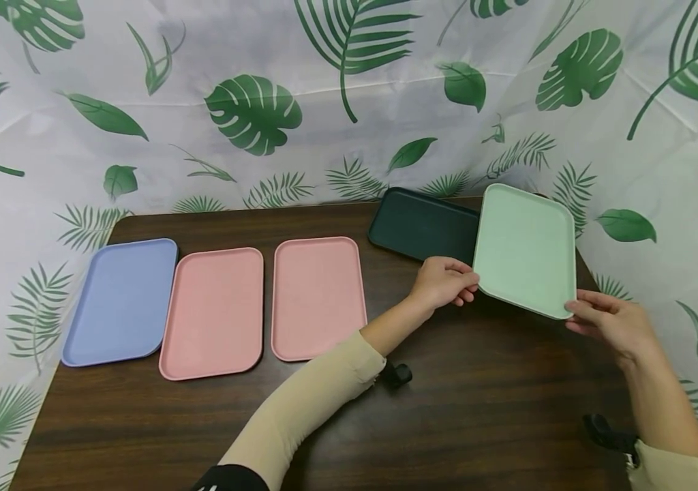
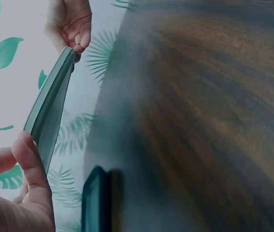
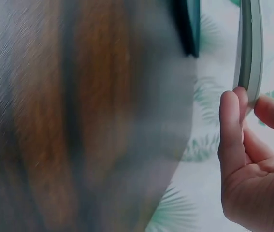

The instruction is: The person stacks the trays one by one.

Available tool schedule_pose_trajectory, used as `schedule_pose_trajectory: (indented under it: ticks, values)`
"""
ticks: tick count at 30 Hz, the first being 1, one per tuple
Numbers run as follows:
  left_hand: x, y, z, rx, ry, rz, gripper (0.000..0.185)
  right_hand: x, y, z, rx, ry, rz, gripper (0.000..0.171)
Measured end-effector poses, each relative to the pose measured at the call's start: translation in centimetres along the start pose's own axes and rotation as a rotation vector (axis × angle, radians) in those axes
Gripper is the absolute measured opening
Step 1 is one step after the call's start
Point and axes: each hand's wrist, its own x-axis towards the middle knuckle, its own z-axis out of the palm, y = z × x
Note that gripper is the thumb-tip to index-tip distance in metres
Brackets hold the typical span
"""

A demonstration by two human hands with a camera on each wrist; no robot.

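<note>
A light green tray (image 1: 525, 249) is held up over the table's back right corner, pinched at its two near corners. My left hand (image 1: 445, 281) grips the near left corner between thumb and fingers. At the near right corner, my right hand (image 1: 609, 318) pinches the rim, thumb on top. In the left wrist view the green tray (image 2: 52, 101) appears edge-on, raised above the tabletop. A dark green tray (image 1: 425, 224) lies on the table to the left of it, its right end hidden behind the light green one.
On the left of the brown wooden table (image 1: 472, 409) lie a blue tray (image 1: 122, 300) and two pink trays, one (image 1: 214, 310) beside the blue and another (image 1: 318, 296) nearer my left forearm. A leaf-patterned cloth (image 1: 171, 116) hangs behind and around the table.
</note>
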Motion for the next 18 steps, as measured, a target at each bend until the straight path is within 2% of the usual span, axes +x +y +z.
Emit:
schedule_pose_trajectory:
  ticks: [5,12,18]
  values:
    - [-1.2,1.0,-2.2,-0.033,-0.064,0.027,0.008,-0.4,-1.3,1.4,-0.018,-0.031,-0.020,0.019]
    - [-2.8,1.9,-5.3,-0.031,-0.106,0.015,0.012,-0.9,-3.1,3.7,-0.188,-0.072,-0.061,0.018]
    - [-4.3,2.7,-7.4,-0.008,-0.115,0.043,0.014,-1.5,-4.2,5.8,-0.111,-0.117,-0.083,0.019]
